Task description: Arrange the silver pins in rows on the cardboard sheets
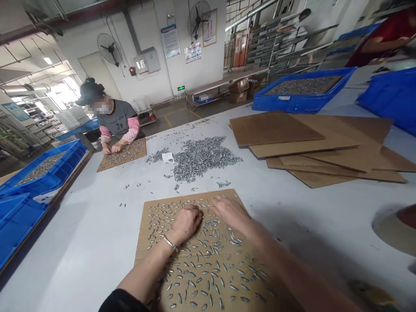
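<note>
Slim metal pieces are lying, long axes mixed, between your curled left hand and your right hand, slightly toward you. Whether either is grasping, I cannot tell.

Workshop backdrop, kinda flooded with glare on the left
Two fans are mounted high on the whitish wall, with a grey electrical box, a blue-topped notice and a gold-framed poster hung around them. A little green sign is fixed lower down, a long low bench is set along the wall, and yellow lines are marked on the greyish floor. A ceiling lamp is lit too.
</note>
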Demonstrator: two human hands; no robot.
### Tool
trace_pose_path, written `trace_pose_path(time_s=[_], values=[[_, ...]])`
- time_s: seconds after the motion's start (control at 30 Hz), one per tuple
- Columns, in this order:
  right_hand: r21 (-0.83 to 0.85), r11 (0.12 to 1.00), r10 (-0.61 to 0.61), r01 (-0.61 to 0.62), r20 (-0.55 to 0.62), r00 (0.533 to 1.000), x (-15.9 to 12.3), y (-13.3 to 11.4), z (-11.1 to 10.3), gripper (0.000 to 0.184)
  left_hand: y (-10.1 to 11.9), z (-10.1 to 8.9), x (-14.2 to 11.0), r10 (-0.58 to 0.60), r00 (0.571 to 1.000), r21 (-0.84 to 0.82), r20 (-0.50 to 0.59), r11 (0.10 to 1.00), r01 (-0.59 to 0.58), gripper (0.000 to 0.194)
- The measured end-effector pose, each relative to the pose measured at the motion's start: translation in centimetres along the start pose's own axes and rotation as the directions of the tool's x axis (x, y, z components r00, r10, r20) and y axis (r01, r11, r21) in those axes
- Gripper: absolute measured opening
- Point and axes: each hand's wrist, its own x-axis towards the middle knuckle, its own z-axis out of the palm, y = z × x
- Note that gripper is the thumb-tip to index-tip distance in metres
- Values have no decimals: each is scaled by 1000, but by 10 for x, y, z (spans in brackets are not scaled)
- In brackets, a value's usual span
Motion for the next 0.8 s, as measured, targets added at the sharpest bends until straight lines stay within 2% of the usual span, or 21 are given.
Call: trace_pose_path(time_s=[0.1,0.2,0.3,0.47,0.6,0.8], values=[[22,998,57,-56,-68,996,-9,19,-3,27,-8,-11,0,-40,998,-44,-41,998,38,25],[31,999,8,-8,-8,1000,-18,26,0,26,-9,-16,1,-70,996,-71,-52,995,66,25],[30,998,-51,49,49,998,-23,19,7,26,-2,-11,0,-69,997,-85,-15,994,68,22],[-13,991,-135,136,63,989,-24,7,12,25,16,6,-4,-101,993,-63,61,992,105,16],[-52,994,-90,95,92,992,-27,6,11,28,20,10,-3,-154,984,-20,86,987,157,15],[20,1000,-15,13,109,994,-33,6,13,27,19,13,1,-165,981,36,98,986,162,17]])
